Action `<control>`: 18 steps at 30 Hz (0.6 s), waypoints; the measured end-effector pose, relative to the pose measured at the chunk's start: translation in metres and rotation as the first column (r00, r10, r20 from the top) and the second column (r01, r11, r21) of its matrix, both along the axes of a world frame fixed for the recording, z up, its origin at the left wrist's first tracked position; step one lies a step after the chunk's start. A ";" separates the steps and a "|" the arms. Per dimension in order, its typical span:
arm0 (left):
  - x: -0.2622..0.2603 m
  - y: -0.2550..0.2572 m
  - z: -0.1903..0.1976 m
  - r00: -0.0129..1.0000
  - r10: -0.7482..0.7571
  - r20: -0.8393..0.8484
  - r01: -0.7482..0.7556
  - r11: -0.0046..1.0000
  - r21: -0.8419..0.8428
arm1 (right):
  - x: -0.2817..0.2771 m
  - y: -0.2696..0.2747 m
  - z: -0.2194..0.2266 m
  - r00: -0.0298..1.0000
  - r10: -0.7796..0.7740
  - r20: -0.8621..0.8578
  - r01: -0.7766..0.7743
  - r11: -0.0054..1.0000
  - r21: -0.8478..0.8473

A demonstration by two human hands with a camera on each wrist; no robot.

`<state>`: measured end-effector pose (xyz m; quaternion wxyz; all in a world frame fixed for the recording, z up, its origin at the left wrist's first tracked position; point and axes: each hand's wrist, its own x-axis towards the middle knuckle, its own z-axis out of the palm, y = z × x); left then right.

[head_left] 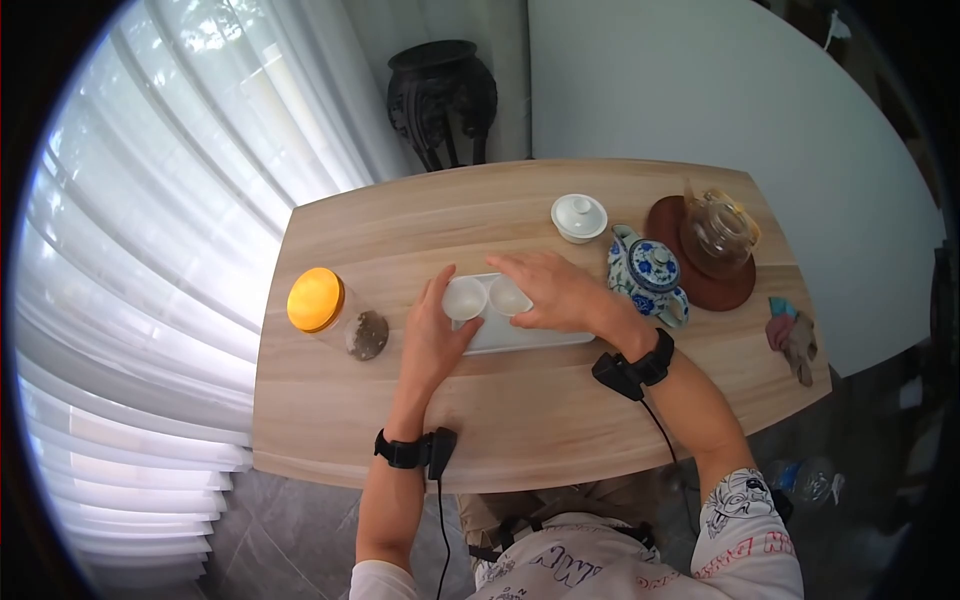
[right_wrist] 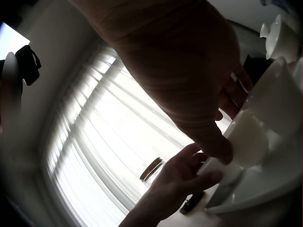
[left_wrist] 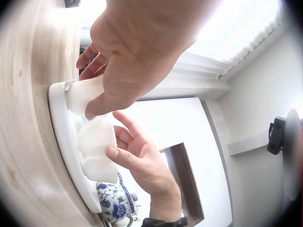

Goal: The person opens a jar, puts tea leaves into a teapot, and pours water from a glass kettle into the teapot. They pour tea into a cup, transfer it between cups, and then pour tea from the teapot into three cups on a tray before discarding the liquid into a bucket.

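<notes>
A white rectangular tray (head_left: 540, 335) lies on the wooden table in front of the person, with small white cups standing on it. My left hand (head_left: 437, 330) grips the leftmost cup (head_left: 464, 300) between thumb and fingers. From the other side, my right hand (head_left: 555, 290) holds the neighbouring cup (head_left: 508, 296), its thumb on the near side and fingers on the far side. Both wrist views show a third white cup (right_wrist: 279, 99) beside that one; in the head view the right hand covers it.
Left of the tray lies a clear jar with a yellow lid (head_left: 316, 300) and dark contents (head_left: 368, 336). To the right stand a lidded white bowl (head_left: 579, 218), a blue-and-white teapot (head_left: 652, 270), and a glass teapot (head_left: 722, 235) on a brown board (head_left: 720, 295). A crumpled cloth (head_left: 798, 345) lies near the edge.
</notes>
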<state>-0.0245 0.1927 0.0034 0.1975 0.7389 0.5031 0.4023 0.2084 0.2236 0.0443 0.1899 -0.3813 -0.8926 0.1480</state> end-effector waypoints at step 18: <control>0.001 -0.006 0.006 0.993 -0.101 -0.053 0.102 0.995 0.017 | 0.050 -0.025 -0.003 0.989 -0.124 0.076 0.125 0.992 -0.007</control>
